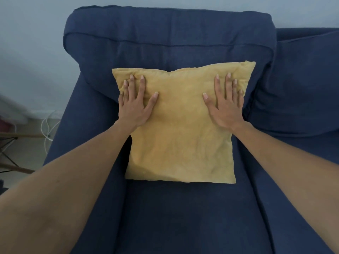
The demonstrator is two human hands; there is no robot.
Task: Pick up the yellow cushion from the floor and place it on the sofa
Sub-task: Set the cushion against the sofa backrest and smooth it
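one yellow cushion (pixel 180 132) on one sofa (pixel 183 217) | left hand (pixel 136 105), right hand (pixel 224 107): fingers spread flat on it, gripping nothing

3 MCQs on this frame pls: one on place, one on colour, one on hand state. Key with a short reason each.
1. Where is the yellow cushion?
A. On the floor
B. On the sofa seat, top edge leaning on the back cushion
C. On the armrest

2. What colour is the sofa?
A. Grey
B. Dark blue
C. Green

3. How are the hands on the cushion?
A. Both flat on its face, fingers spread
B. One pinching a corner, one off it
C. Both fists closed around its edges

Key:
1 B, its lower edge lies on the seat and its top rests against the backrest.
2 B, seat, backrest and arm are all navy fabric.
3 A, the left hand and the right hand press palm-down on the upper corners, with no closed grip.
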